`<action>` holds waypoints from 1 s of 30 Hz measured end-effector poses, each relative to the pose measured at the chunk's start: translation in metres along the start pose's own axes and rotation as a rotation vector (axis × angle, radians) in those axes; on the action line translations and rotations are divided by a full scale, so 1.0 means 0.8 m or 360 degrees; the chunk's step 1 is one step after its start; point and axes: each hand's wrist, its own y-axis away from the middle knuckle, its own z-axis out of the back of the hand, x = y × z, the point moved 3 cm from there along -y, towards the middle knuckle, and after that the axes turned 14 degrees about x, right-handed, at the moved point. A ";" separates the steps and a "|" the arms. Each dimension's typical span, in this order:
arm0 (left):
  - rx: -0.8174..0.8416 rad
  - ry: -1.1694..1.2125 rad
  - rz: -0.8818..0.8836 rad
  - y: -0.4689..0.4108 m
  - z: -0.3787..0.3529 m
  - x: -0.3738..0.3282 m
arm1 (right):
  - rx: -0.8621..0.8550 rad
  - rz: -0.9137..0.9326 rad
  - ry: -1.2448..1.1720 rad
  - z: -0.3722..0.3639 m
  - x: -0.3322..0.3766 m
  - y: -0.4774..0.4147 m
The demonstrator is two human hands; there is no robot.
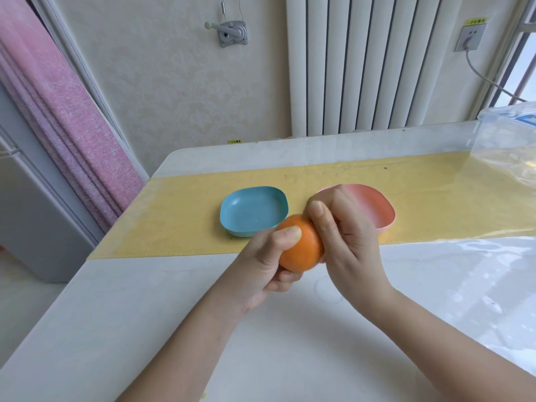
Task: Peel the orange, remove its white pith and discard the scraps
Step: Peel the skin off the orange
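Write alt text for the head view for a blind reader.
Two hands hold an unpeeled orange over a white table: the left hand grips it from the left, the right hand curls over its top right. Behind, a blue dish and a pink dish sit on a yellow mat.

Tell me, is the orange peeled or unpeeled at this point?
Unpeeled, as far as shows: the orange has smooth, unbroken rind between the left hand and right hand. The part under the right hand is hidden.

Bright, even daylight enters from the window at right; glare sheens the counter on that side; shadows are soft and faint; wide-angle distortion bends the edges; focus is slightly soft throughout.
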 end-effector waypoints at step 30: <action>0.0316 0.0308 0.0264 0.003 0.004 -0.003 | 0.0426 0.0197 0.0071 -0.010 0.006 -0.003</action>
